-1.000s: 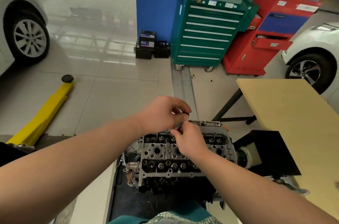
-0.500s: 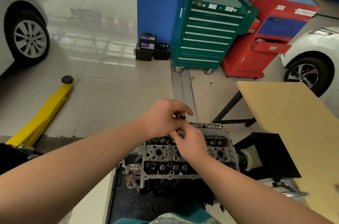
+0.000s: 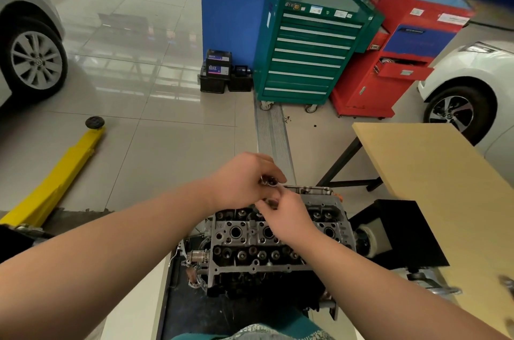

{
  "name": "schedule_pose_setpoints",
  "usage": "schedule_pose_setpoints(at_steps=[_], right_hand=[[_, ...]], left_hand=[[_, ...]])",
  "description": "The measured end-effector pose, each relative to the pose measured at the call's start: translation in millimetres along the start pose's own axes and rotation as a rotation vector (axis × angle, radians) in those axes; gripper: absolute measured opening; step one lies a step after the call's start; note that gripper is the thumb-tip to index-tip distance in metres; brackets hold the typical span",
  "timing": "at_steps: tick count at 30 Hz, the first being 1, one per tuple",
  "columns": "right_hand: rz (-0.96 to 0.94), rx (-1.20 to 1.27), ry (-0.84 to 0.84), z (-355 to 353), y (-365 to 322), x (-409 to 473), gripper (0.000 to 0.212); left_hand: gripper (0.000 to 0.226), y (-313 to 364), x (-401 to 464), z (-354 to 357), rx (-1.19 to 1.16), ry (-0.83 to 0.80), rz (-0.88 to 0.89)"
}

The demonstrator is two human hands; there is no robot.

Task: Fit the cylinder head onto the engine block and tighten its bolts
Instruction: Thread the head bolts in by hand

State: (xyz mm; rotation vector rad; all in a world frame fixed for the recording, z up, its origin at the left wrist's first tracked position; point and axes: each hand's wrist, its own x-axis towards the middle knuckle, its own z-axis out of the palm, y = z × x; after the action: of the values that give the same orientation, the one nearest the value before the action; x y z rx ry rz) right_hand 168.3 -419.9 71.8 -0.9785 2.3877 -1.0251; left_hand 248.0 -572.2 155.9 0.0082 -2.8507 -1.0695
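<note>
Overhead, both hands' fingers (image 3: 271, 202) pinch small metal bolts (image 3: 269, 181), hiding the cylinder head (image 3: 250, 239) behind them.

car repair garage for sure, green tool cabinet (image 3: 311, 42) and red tool cart (image 3: 400, 56) standing by the wall, yellow lift arm (image 3: 55, 178) lying on tile, cars (image 3: 472, 89) sitting around

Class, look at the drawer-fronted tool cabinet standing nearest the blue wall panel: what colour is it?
Green, with pale strip handles across its drawers; the tool cabinet shows clearly in the head view.
</note>
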Motion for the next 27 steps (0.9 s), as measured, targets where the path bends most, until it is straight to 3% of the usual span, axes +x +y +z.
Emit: schedule_pose_setpoints(at_steps=[3,5,6,8,11,16,19,24,27], right_hand=[[-0.007,-0.064,-0.002,-2,4,0,0.027],[0.01,0.041,0.02,-1,1,-3,0.016],[0.017,0.104,0.039,0,-2,-4,0.01],[0.017,0.161,0.093,1,-4,-6,0.023],[-0.028,0.068,0.121,-4,-5,-6,0.019],[-0.008,-0.02,-0.036,-9,1,-3,0.021],[-0.004,-0.008,0.042,-3,1,-2,0.031],[0.043,-0.025,0.132,5,-1,-1,0.03],[0.013,-0.086,0.145,0,-3,1,0.029]], left_hand=[[0.045,0,-1,-4,-0.048,-0.107,0.033],[0.052,1,-1,1,-0.066,-0.071,0.008],[0.05,1,0,4,-0.061,-0.026,-0.02],[0.039,2,0,9,-0.041,0.056,-0.081],[0.031,1,0,12,-0.061,0.049,-0.058],[0.045,-3,-3,0,-0.1,-0.06,0.006],[0.049,-4,-1,1,-0.064,-0.06,0.023],[0.038,-6,2,8,0.024,0.129,-0.052],[0.035,-6,0,8,0.048,0.068,0.029]])
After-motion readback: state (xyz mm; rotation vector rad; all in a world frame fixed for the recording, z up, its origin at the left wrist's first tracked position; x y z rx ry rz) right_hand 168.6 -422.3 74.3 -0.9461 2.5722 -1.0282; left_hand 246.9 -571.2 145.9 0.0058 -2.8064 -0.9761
